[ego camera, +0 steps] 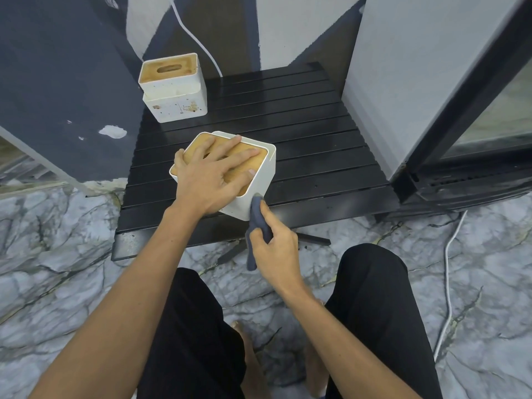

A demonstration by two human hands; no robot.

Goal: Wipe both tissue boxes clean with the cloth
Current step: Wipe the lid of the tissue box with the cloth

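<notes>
1. The fingers (230,152) of the left hand (211,175) lie straight and spread flat across the wooden lid of the near tissue box (256,191), with the thumb wrapped over the box's left edge; the hand presses down rather than curls round it.
2. This near tissue box, white with a tan wooden top, sits tilted on the front part of the black slatted table (316,145), with its near corner turned toward the person.
3. The far tissue box (174,89) stands at the table's back left corner, well apart from the near one; brown stains mark its lid and its white front wall.
4. The right hand (276,249) has its fingers curled round a dark blue cloth (259,220), gripping it; the thumb lies along the cloth.
5. The cloth's upper end touches the near corner of the near tissue box, and its lower end hangs below the hand.
6. A white cable (447,272) trails over the marble-patterned floor (57,254) on the right.
</notes>
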